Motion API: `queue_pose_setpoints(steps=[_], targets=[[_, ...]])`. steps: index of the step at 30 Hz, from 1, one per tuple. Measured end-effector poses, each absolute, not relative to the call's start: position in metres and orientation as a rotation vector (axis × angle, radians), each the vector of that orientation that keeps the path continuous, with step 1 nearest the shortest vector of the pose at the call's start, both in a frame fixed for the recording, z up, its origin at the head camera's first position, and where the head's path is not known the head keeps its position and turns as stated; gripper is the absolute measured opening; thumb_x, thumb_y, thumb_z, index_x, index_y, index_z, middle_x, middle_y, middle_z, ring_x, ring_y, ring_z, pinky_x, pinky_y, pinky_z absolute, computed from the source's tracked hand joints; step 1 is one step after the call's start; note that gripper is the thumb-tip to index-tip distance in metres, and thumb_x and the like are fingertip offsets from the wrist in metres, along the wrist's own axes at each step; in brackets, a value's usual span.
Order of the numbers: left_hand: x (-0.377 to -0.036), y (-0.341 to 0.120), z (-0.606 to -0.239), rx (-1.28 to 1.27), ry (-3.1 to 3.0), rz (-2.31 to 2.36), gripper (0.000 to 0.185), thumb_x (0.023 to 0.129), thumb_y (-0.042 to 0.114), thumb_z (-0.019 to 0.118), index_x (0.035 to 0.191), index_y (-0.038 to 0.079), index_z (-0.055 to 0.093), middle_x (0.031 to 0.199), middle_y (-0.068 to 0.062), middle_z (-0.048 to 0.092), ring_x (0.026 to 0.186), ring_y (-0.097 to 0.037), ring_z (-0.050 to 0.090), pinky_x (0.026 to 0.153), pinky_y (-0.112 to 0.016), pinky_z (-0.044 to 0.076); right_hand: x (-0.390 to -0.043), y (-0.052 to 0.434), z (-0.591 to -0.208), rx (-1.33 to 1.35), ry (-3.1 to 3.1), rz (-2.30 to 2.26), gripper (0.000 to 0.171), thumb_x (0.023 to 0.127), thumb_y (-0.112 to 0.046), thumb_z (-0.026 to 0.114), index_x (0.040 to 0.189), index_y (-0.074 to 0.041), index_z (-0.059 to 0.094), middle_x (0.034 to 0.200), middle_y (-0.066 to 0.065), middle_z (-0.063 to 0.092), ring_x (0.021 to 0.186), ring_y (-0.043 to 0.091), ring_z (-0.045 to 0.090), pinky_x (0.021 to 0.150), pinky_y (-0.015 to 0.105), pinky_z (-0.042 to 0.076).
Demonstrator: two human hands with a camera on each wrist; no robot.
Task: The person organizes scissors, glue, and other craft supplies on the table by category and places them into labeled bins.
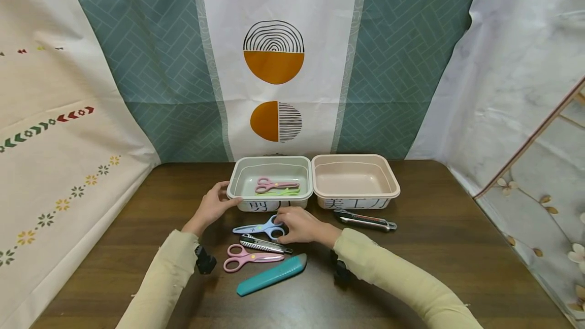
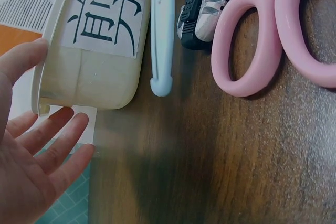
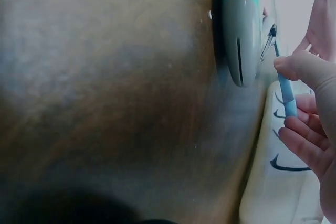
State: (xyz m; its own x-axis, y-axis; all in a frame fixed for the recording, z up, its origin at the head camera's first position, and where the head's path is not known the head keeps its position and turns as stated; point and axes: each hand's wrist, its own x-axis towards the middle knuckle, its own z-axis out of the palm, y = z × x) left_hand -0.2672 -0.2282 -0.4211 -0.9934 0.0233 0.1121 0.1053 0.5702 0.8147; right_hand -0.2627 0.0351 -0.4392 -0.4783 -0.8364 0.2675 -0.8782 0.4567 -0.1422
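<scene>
My left hand [image 1: 218,203] rests at the left front corner of the pale green tray [image 1: 237,172], thumb on the rim, fingers straight; the left wrist view shows the left hand [image 2: 44,142] open beside the tray [image 2: 100,72]. My right hand [image 1: 296,225] pinches the handle of the blue scissors [image 1: 257,228], which lie on the table just in front of that tray. In the right wrist view the thumb [image 3: 302,69] and fingers [image 3: 304,145] close around the blue scissors handle [image 3: 286,98]. Pink scissors [image 1: 275,184] and green scissors [image 1: 285,193] lie inside the green tray.
An empty pink tray [image 1: 393,179] stands right of the green one, a utility knife [image 1: 365,221] before it. Nearer me lie a black-and-silver utility knife [image 1: 262,244], pink scissors [image 1: 247,258] and a teal cutter [image 1: 271,274]. Patterned cloth hangs behind the dark wooden table [image 1: 457,248].
</scene>
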Motion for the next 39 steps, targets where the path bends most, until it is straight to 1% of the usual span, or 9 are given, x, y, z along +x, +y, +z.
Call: queue_pose_setpoints(steps=[12,22,27,31,36,39], targets=[[-0.269,-0.229,-0.422,-0.114,-2.704,-1.410,0.067,0.080,0.026,0.070,0.131,-0.003,0.037,0.111,-0.025,0.058,0.095,-0.031,0.058,0.077,-0.037,0.046,-0.250,0.045,-0.418,1.537,-2.440,0.287,0.033,0.069,-0.032,0.072,0.094,-0.011,0.067,0.089,-0.003,0.057,0.074,0.007,0.051,0.065,0.019,0.042],[-0.268,-0.228,-0.420,-0.122,-2.704,-1.417,0.067,0.079,0.026,0.070,0.131,-0.002,0.038,0.111,-0.024,0.058,0.094,-0.029,0.058,0.076,-0.035,0.045,-0.249,0.059,-0.403,1.592,-2.313,0.172,0.029,0.068,-0.028,0.073,0.090,-0.010,0.066,0.086,-0.002,0.055,0.073,0.008,0.048,0.063,0.019,0.041],[-0.267,-0.229,-0.422,-0.112,-2.713,-1.417,0.068,0.079,0.026,0.070,0.131,-0.003,0.037,0.111,-0.024,0.058,0.096,-0.031,0.057,0.077,-0.037,0.045,-0.250,0.062,-0.403,1.607,-2.297,0.157,0.029,0.066,-0.027,0.073,0.088,-0.010,0.066,0.085,-0.003,0.055,0.073,0.008,0.049,0.064,0.019,0.041],[-0.266,-0.229,-0.423,-0.101,-2.709,-1.435,0.068,0.079,0.026,0.070,0.131,-0.003,0.037,0.113,-0.024,0.057,0.096,-0.032,0.057,0.079,-0.039,0.046,-0.252,0.065,-0.400,1.611,-2.306,0.167,0.031,0.067,-0.027,0.074,0.090,-0.009,0.065,0.088,-0.001,0.057,0.075,0.009,0.051,0.064,0.019,0.042],[-0.266,-0.228,-0.423,-0.118,-2.695,-1.432,0.067,0.079,0.026,0.070,0.131,-0.003,0.038,0.111,-0.024,0.057,0.094,-0.031,0.057,0.077,-0.036,0.045,-0.258,0.070,-0.392,1.588,-2.321,0.190,0.032,0.067,-0.026,0.074,0.093,-0.009,0.065,0.093,-0.001,0.058,0.078,0.009,0.052,0.066,0.021,0.043],[-0.266,-0.230,-0.422,-0.107,-2.695,-1.435,0.066,0.079,0.025,0.070,0.130,-0.003,0.038,0.110,-0.024,0.058,0.095,-0.031,0.057,0.076,-0.035,0.045,-0.262,0.072,-0.390,1.594,-2.328,0.173,0.033,0.068,-0.026,0.074,0.094,-0.008,0.065,0.093,0.000,0.057,0.078,0.010,0.052,0.067,0.022,0.043]])
